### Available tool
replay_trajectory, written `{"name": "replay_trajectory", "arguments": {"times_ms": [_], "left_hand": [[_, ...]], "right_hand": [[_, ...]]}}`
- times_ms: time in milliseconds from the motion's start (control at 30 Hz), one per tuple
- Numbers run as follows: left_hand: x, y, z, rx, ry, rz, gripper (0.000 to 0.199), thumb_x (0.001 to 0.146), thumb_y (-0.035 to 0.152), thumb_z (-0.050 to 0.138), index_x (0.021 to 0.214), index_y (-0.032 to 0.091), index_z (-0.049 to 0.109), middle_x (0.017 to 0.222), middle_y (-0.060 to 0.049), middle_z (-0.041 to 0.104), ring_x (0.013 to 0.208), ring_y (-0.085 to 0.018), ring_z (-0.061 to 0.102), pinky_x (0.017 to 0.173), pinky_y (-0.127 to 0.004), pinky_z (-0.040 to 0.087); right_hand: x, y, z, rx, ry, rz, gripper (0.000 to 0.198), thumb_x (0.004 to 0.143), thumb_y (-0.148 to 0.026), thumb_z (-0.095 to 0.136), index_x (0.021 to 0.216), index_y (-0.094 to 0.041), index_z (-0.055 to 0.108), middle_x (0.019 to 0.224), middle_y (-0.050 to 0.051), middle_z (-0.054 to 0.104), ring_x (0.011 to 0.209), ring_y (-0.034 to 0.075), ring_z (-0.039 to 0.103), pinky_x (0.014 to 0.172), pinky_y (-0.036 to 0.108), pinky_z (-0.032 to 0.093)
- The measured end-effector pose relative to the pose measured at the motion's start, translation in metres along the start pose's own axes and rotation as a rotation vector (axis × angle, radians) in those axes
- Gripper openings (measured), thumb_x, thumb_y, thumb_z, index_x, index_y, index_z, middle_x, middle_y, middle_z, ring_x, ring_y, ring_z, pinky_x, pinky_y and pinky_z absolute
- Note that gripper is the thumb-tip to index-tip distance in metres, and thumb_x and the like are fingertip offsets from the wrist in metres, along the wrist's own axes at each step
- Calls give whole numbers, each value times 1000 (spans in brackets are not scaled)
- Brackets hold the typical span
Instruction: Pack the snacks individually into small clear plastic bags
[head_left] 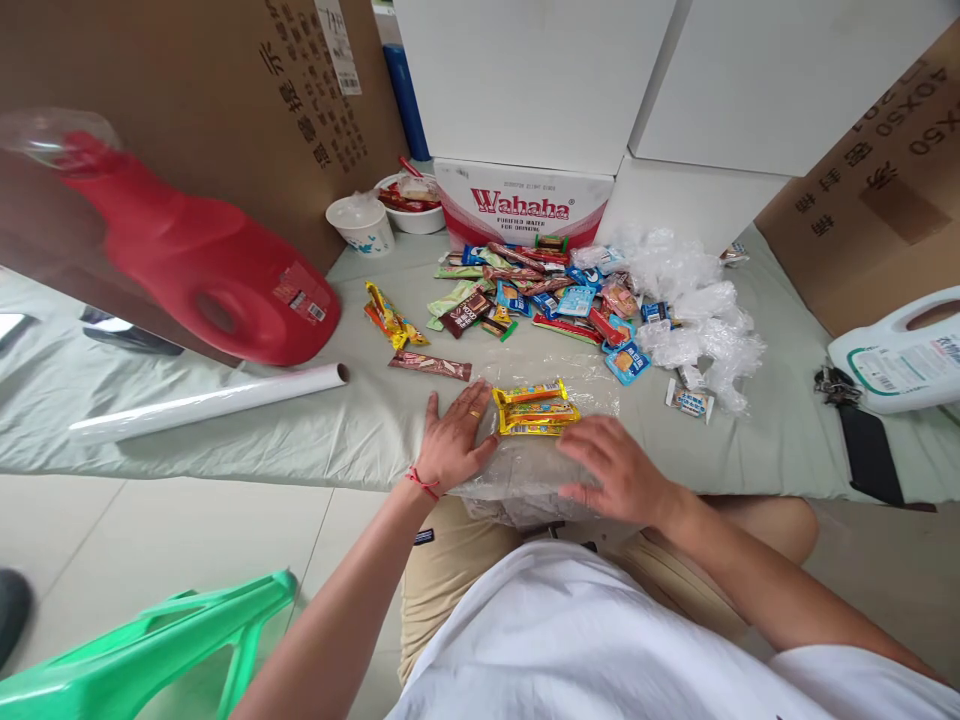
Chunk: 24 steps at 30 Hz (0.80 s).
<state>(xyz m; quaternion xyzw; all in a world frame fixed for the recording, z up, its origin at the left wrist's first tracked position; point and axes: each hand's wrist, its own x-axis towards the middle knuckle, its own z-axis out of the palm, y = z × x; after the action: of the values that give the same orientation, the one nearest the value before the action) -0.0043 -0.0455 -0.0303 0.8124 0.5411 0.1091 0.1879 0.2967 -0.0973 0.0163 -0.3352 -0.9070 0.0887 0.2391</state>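
Note:
Several yellow-wrapped snack sticks (534, 410) lie side by side on a sheet of clear plastic film (517, 465) near the table's front edge. My left hand (455, 432) rests flat with its fingers out, just left of the yellow sticks. Close to the sticks' right end hovers my right hand (611, 465), slightly blurred, its fingers apart and nothing seen in them. A brown wrapped wafer bar (430, 365) lies beyond my left fingertips. Further off are two more yellow packets (393, 318) and a heap of mixed wrapped snacks (525, 285).
Crumpled clear plastic (705, 310) lies right of the heap, before a Wahaha carton (525, 205). A film roll (217, 400) and a red jug (217, 260) are on the left. On the right stand a white jug (900, 355) and a black phone-like slab (870, 455).

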Motion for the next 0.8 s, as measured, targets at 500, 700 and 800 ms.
{"name": "replay_trajectory", "arguments": {"times_ms": [500,700,800], "left_hand": [[21,29,-24,193,310,43,39,98,32,51,128,26,74,149,-12,62,141,-37,49,114,-59,36],[54,34,-31,162,136,101,42,91,22,51,122,33,78,135,-10,69,137,-36,50,123,-67,19],[61,15,-30,100,84,-49,41,93,30,48,121,31,78,127,-9,74,133,-35,55,123,-69,21]], "right_hand": [[-48,-27,59,-59,147,25,20,97,-8,59,102,-20,74,120,11,72,113,25,62,101,49,57],[-48,-29,40,114,76,136,29,100,-12,53,116,-26,73,112,9,75,110,26,63,94,48,61],[-39,-22,21,175,147,209,27,101,-18,53,116,-28,73,108,8,75,106,27,64,92,50,59]]}}
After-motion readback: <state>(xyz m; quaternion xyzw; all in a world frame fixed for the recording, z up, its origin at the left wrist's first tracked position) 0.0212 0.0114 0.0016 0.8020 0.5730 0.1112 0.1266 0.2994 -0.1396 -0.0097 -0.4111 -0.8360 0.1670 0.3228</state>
